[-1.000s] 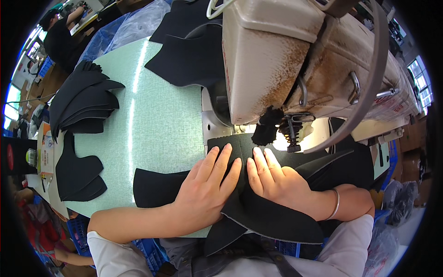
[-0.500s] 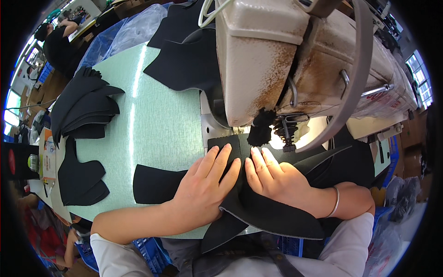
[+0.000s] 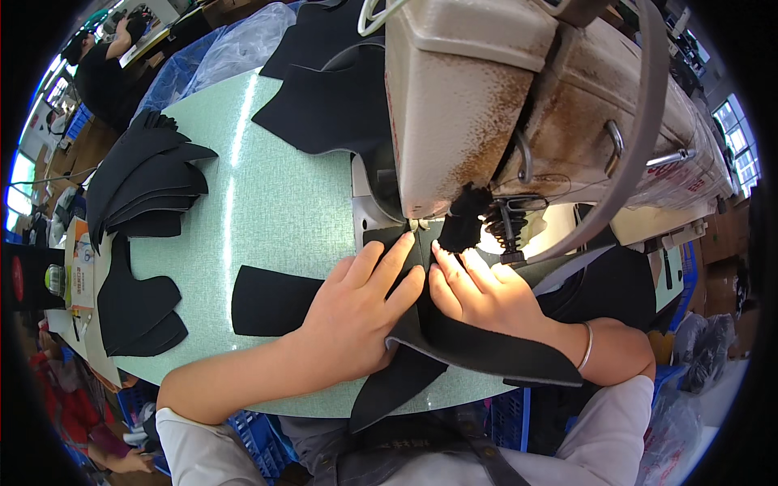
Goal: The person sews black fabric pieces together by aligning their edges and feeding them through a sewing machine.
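The machine (image 3: 466, 97) stands over the right of the table (image 3: 284, 202). The left hand (image 3: 352, 304) and right hand (image 3: 490, 296) lie side by side on the cloth (image 3: 506, 347), before the machine; a flap of it reaches past the table's near edge. At the table's left are 2 piles: the stack (image 3: 150, 182) behind, the pieces (image 3: 142, 304) just before it. Sheets (image 3: 324, 105) lie left of the machine, plastic (image 3: 235, 58) farther left. A crate (image 3: 258, 444) sits below the near edge.
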`<control>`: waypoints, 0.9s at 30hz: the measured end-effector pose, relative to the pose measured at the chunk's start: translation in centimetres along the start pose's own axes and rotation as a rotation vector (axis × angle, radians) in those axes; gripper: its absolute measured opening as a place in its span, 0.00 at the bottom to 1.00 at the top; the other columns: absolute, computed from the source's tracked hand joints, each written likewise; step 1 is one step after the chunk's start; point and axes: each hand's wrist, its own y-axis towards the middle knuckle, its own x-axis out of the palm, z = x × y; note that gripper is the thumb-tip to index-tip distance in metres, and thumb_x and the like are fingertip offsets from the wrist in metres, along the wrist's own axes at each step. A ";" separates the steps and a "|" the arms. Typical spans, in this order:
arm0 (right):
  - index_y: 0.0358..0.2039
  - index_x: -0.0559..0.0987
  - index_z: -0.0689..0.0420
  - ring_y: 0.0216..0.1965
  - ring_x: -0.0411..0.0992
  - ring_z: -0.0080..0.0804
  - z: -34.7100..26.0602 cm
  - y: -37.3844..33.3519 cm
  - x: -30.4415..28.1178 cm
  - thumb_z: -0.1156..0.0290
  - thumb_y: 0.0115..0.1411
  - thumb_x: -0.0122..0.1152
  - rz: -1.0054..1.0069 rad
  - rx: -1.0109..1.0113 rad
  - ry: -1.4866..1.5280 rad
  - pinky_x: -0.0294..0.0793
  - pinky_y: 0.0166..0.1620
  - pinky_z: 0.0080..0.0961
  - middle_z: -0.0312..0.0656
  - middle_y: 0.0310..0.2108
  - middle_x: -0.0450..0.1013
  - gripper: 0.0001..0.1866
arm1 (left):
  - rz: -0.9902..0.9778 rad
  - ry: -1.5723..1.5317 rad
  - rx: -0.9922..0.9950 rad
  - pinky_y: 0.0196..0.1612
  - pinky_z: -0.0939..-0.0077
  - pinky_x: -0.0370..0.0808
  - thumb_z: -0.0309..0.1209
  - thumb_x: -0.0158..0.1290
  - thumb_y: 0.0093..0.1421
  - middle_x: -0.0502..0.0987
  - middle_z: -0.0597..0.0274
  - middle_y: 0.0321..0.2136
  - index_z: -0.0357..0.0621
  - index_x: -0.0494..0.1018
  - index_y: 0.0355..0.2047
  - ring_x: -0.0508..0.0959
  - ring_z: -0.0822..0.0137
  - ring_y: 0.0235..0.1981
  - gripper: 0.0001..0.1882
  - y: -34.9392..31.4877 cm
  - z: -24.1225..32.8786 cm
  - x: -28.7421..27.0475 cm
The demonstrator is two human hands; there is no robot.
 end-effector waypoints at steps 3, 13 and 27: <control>0.40 0.75 0.56 0.41 0.75 0.31 -0.1 -0.1 0.5 0.67 0.55 0.59 0.013 0.013 0.019 0.68 0.26 0.18 0.44 0.48 0.76 0.13 | 0.020 -0.010 0.001 0.48 0.62 0.69 0.32 0.66 0.31 0.64 0.41 0.57 0.38 0.65 0.52 0.66 0.49 0.52 0.43 0.1 -0.1 0.0; 0.39 0.76 0.59 0.35 0.74 0.30 0.5 0.1 0.7 0.69 0.53 0.59 0.033 -0.008 0.052 0.72 0.27 0.18 0.47 0.48 0.76 0.13 | 0.044 -0.008 0.013 0.55 0.58 0.67 0.32 0.66 0.33 0.65 0.42 0.56 0.36 0.66 0.52 0.65 0.47 0.55 0.42 0.2 -0.5 0.5; 0.44 0.76 0.59 0.39 0.75 0.28 1.0 -0.2 0.8 0.69 0.53 0.59 0.065 -0.031 0.041 0.76 0.30 0.17 0.43 0.47 0.76 0.18 | 0.024 0.039 0.044 0.60 0.59 0.67 0.30 0.66 0.33 0.67 0.45 0.54 0.34 0.67 0.53 0.65 0.44 0.58 0.43 0.1 -0.9 0.9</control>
